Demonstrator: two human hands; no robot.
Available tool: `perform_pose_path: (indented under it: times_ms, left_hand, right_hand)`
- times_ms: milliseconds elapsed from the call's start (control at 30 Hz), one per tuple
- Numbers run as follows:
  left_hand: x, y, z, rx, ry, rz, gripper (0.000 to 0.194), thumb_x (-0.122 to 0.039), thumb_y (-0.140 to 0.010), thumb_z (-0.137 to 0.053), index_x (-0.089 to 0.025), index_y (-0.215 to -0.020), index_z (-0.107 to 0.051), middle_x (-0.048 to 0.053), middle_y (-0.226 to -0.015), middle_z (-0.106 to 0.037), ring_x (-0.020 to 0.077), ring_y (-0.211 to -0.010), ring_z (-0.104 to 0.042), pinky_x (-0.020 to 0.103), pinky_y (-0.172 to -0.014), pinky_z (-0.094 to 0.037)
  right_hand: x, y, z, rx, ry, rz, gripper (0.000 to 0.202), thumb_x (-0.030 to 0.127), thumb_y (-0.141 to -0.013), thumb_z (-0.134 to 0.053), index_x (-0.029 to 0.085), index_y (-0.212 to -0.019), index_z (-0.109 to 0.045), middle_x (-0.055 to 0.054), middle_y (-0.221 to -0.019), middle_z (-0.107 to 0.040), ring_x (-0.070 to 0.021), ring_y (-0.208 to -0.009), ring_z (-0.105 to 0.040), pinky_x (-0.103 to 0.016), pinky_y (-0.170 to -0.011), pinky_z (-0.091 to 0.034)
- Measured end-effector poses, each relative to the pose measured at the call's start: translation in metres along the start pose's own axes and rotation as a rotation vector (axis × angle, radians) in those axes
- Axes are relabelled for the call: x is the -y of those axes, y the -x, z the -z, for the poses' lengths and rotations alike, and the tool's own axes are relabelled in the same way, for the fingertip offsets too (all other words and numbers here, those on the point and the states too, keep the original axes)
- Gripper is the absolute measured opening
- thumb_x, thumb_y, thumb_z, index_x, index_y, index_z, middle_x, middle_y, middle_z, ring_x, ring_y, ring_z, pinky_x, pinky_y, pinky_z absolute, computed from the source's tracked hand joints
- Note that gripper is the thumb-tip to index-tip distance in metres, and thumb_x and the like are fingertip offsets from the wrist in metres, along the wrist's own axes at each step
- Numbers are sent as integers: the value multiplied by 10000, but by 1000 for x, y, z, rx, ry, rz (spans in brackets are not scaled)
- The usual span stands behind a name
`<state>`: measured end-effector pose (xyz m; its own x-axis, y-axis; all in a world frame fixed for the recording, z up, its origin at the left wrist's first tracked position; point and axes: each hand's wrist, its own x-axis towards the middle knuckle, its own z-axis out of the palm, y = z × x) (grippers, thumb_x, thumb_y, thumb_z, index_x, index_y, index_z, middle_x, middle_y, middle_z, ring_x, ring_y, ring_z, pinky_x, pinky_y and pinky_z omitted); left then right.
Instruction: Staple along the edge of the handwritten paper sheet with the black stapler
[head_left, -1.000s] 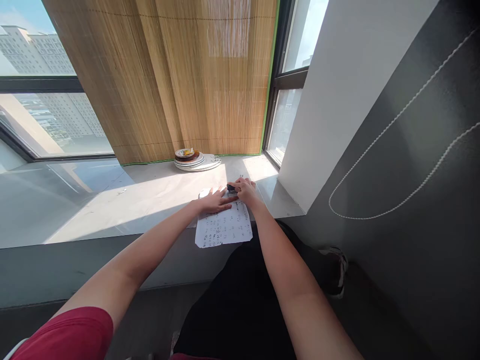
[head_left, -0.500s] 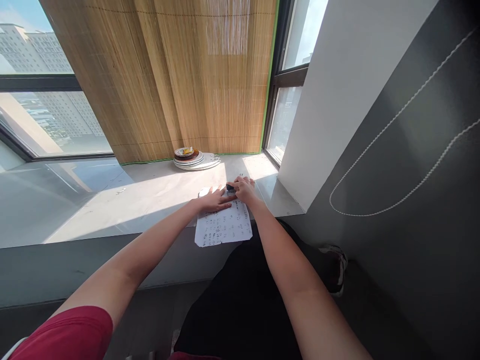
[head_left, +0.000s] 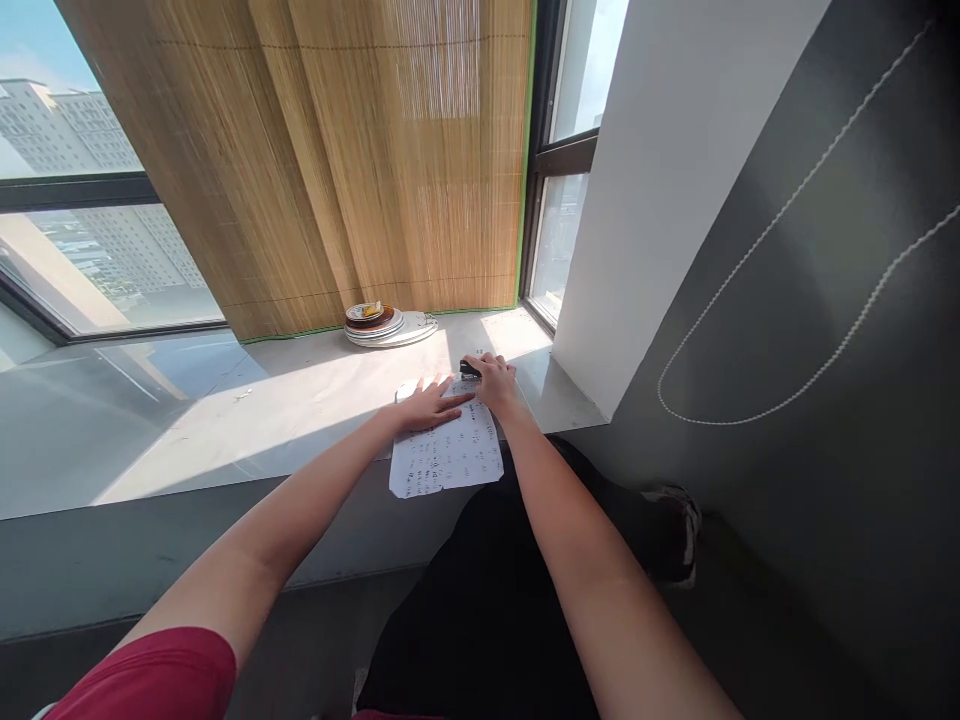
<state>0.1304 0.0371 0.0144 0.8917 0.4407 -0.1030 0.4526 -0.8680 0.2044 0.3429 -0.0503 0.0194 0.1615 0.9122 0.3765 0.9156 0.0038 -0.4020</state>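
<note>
A white sheet of paper (head_left: pixel 448 462) with rows of handwriting lies on the window sill, its lower end hanging over the front edge. My left hand (head_left: pixel 433 405) rests flat on its upper part, fingers spread. Beside it, my right hand (head_left: pixel 493 382) is closed around a small black stapler (head_left: pixel 469 370) at the paper's top edge. The fingers and the palm cover part of the stapler, so whether its jaws are around the paper cannot be seen.
Stacked plates (head_left: pixel 382 328) stand on the sill (head_left: pixel 315 385) by the bamboo blind (head_left: pixel 360 180). Windows are at left and right. A white wall (head_left: pixel 652 200) borders the sill on the right, with a looped beaded cord (head_left: pixel 720 422) hanging nearby.
The stapler shows more clearly, and my right hand has shifted slightly on it. My left hand stays flat on the paper. The camera view has tilted a little.
</note>
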Motion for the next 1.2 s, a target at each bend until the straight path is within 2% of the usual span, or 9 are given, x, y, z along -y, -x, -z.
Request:
perform_pose_path:
  times_ms: [167, 267, 367, 500, 667, 733, 800, 1033, 1200]
  left_hand:
    - [-2, 1, -1, 6, -9, 21, 703, -779, -1059, -350, -504, -1706, -334, 5, -1846, -148, 457, -1677, -121, 746, -1300, -46]
    - [-2, 2, -3, -51, -34, 33, 843, -776, -1055, -365, -327, -1762, -270, 101, -1831, -198, 422, -1673, -182, 664, -1335, -103]
    - [-1, 3, -6, -107, -50, 26, 897, -749, -1056, -382, -168, -1737, -336, 168, -1802, -266, 395, -1657, -256, 595, -1351, -167]
    - [-2, 2, -8, -142, -81, -6, 820, -705, -1066, -394, -168, -1685, -436, 156, -1777, -340, 371, -1631, -323, 579, -1353, -181]
    - [-6, 11, 6, -497, -24, 107, 595, -493, -1119, -365, -179, -1595, -537, 154, -1636, -547, 333, -1532, -462, 525, -1292, -336]
    - [2, 25, 18, -629, 2, 231, 523, -364, -1110, -318, -188, -1511, -604, 142, -1557, -610, 311, -1476, -512, 488, -1255, -385]
    - [19, 49, 29, -635, -12, 397, 503, -294, -1075, -315, -175, -1429, -652, 152, -1513, -630, 308, -1453, -523, 463, -1237, -393]
    - [101, 176, 35, -296, -151, 1179, 636, -518, -1036, -428, -176, -1551, -575, 260, -1678, -450, 486, -1487, -442, 629, -1102, -408]
    - [117, 211, 26, -245, -148, 1173, 652, -549, -1056, -325, -293, -1633, -487, 205, -1718, -429, 448, -1509, -435, 628, -1088, -403]
  right_hand:
    - [-13, -4, 0, -119, -40, -203, 594, 74, -945, -596, 275, -1502, -629, -152, -1328, -672, -338, -1295, -559, -453, -1033, -469]
    - [-22, -4, 1, -147, -67, -355, 361, 205, -954, -676, 203, -1313, -711, -160, -1220, -716, -334, -1199, -618, -397, -909, -515]
    - [-27, -4, 3, -134, -74, -441, 205, 282, -940, -736, 188, -1122, -724, -148, -1130, -737, -308, -1091, -666, -355, -810, -511]
    - [-22, -3, 6, -186, -70, -444, 144, 270, -943, -718, 194, -1059, -679, -141, -1146, -718, -291, -1051, -671, -343, -774, -496]
    - [0, 2, 8, -242, -145, -301, 147, 354, -974, -667, 230, -1024, -604, -88, -1101, -683, -241, -947, -652, -331, -763, -486]
    - [16, 7, 4, -172, -184, -198, 170, 373, -965, -676, 239, -1003, -577, -67, -1075, -673, -217, -894, -639, -323, -749, -479]
    - [34, 14, -4, -68, -199, -92, 183, 366, -944, -691, 244, -972, -558, -56, -1052, -671, -205, -870, -625, -325, -758, -478]
    - [67, 25, -26, 105, -200, 11, 171, 369, -964, -648, 241, -1048, -570, -90, -1119, -692, -236, -929, -644, -360, -778, -494]
    - [27, 21, -6, 166, -109, -107, 192, 321, -972, -642, 242, -1131, -569, -104, -1159, -719, -261, -963, -690, -345, -733, -482]
